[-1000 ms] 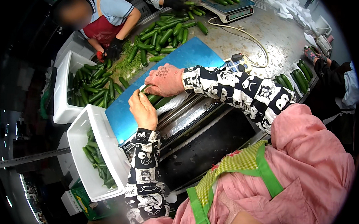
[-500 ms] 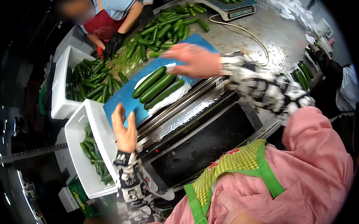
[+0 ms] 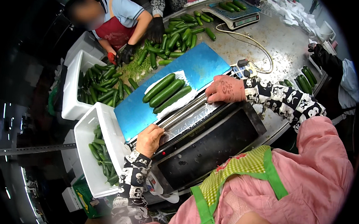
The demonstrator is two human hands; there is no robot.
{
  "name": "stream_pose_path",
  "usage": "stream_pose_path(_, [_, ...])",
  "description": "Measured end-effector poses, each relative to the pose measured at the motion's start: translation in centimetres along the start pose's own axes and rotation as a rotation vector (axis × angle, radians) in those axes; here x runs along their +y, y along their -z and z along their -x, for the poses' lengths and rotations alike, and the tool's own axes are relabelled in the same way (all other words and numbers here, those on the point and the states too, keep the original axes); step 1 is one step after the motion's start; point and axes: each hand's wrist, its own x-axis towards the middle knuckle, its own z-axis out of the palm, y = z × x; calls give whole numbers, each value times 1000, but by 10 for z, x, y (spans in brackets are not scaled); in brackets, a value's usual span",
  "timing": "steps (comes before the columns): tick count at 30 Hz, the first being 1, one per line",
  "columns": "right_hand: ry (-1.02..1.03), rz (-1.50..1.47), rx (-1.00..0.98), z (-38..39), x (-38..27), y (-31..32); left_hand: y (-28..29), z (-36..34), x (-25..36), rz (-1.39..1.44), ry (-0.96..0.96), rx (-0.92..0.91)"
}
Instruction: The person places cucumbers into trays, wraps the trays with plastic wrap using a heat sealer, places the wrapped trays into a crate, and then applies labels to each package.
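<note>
Blue is the board (image 3: 211, 63) behind the machine (image 3: 210, 147), and on it lie three cucumbers (image 3: 167, 93), side by side upon a white sheet (image 3: 181, 75). From where I stand, no film covers them, and neither hand touches them.

Both hands are at the near edge of the board, where clear, wrinkled film (image 3: 203, 114) runs along the metal rollers. The left hand (image 3: 148, 139) is closed at one end, with its thumb and forefinger pinching the film. The right hand (image 3: 226, 90) is at the other end, its fingers bent downward; whether they have the film between them, I cannot tell.

So the step in hand seems to be taking up the edge of the film, before any covering of the cucumbers. The next move, in my judgement, calls for a firm hold at both corners and an even lift, so that the film comes flat and does not stick to itself. The white sheet is soft-looking, and a careless pull over it could perhaps disturb the row.

To the left, a white box (image 3: 124, 141) with more cucumbers stands near the left hand. Across the table, a co-worker is by the big pile (image 3: 174, 39).
</note>
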Motion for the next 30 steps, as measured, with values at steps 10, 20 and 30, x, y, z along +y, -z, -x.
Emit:
stream_pose_path(10, [-50, -487, 1020, -43, -60, 107, 63, -57, 50, 582, 297, 921])
stream_pose_path(20, [-397, -28, 305, -86, 91, -31, -12, -88, -109, 31, 397, 335])
stream_pose_path(30, [-752, -622, 522, -78, 31, -22, -10, -73, -100, 311, 552, 327])
